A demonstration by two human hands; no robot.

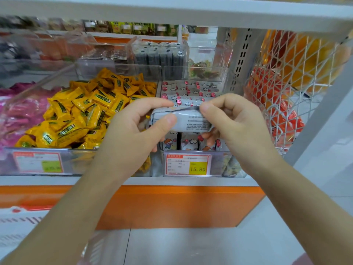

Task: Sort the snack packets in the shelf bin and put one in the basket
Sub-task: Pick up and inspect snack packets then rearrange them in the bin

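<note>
Left grip (132,129) and right grip (233,121) both pinch a white packet (189,121). I hold it over the clear bin (225,165).

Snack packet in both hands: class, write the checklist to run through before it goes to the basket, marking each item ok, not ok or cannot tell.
1. Left hand grips the white packet: ok.
2. Right hand pinches its other end: ok.
3. Packet held above the clear bin, not wedged in it: ok.
4. Remaining packets in tidy rows: cannot tell; the hands hide the front rows.
5. Basket in sight: cannot tell; only a blurred white slotted edge at lower left.
</note>
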